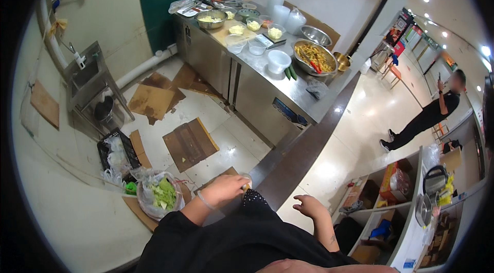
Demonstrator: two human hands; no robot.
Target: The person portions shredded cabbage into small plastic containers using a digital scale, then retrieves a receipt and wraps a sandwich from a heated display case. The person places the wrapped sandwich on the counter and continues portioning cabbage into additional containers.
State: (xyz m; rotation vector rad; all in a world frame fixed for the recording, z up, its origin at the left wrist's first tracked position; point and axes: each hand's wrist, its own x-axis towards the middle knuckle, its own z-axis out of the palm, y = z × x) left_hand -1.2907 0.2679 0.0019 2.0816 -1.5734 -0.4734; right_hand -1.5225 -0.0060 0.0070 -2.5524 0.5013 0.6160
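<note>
At the front of my body, my left hand (pixel 230 188) wears a clear band at the wrist, and its fingers are closed around a small pale round item (pixel 247 183), too partly hidden to identify. My right hand (pixel 309 206) hangs over the light floor with its fingers apart and nothing in it. To the left of my left hand, a plastic-lined bin (pixel 143 199) holds green leaf scraps (pixel 164 192). Ahead is a steel counter (pixel 256 60) with a steel bowl of mixed food (pixel 314 57), red-handled tongs, cucumbers (pixel 290 72), a white tub (pixel 278 61) and bowls of pale yellow food (pixel 274 33).
Flattened cardboard (pixel 191 144) lies on the tiles. A black crate (pixel 117 149) stands by the left wall below a steel sink (pixel 85 74). Shelving (pixel 411 211) holds boxes at right. Beyond the dark floor strip (pixel 305 145), a person (pixel 436 111) stands holding a phone.
</note>
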